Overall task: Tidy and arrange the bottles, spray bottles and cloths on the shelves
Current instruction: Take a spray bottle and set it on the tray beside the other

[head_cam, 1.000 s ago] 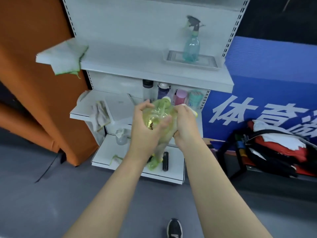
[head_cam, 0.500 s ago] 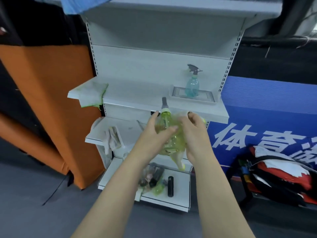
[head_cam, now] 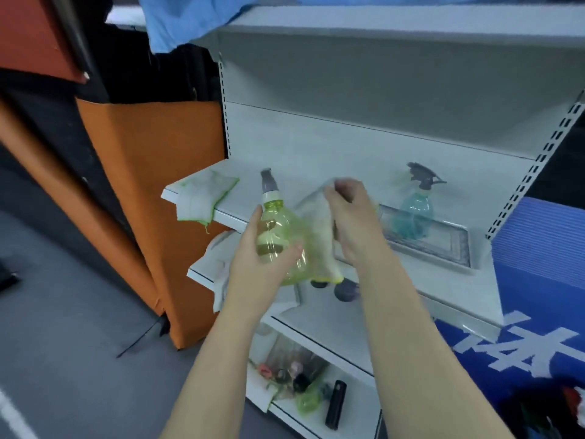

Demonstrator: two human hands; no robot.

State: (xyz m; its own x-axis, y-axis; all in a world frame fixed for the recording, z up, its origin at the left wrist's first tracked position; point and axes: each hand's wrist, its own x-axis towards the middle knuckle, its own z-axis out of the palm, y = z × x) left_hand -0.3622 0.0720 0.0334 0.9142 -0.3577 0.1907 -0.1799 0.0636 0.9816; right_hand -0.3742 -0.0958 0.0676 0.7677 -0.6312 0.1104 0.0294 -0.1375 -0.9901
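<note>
While a person stands before a white shelf unit [head_cam: 348,147], the left hand [head_cam: 253,264] grips the body of a yellow-green spray bottle [head_cam: 278,229]. It is held nearly upright in the air, to the left of the teal spray bottle [head_cam: 413,213]. The right hand [head_cam: 351,217], fingers curled, holds a pale cloth [head_cam: 316,239] with a yellow-green hem. The pale cloth lies against the yellow-green spray bottle's right side, between it and the teal spray bottle.

The teal spray bottle stands upright on a grey tray [head_cam: 449,251] on the middle shelf. Well to the left of the teal spray bottle, at the far end of the same shelf, a green-edged cloth [head_cam: 202,198] hangs over the front edge. Above the teal spray bottle, a blue cloth [head_cam: 190,23] spills off the top shelf.

Below the teal spray bottle, dark bottle caps [head_cam: 345,289] show on the next shelf down, partly hidden by the arms. Lower still, a black cylinder [head_cam: 335,403] sits beside a blurred heap of small things [head_cam: 294,375]. An orange panel [head_cam: 152,185] stands far left of the teal spray bottle, and a blue banner [head_cam: 538,280] stands to its right.
</note>
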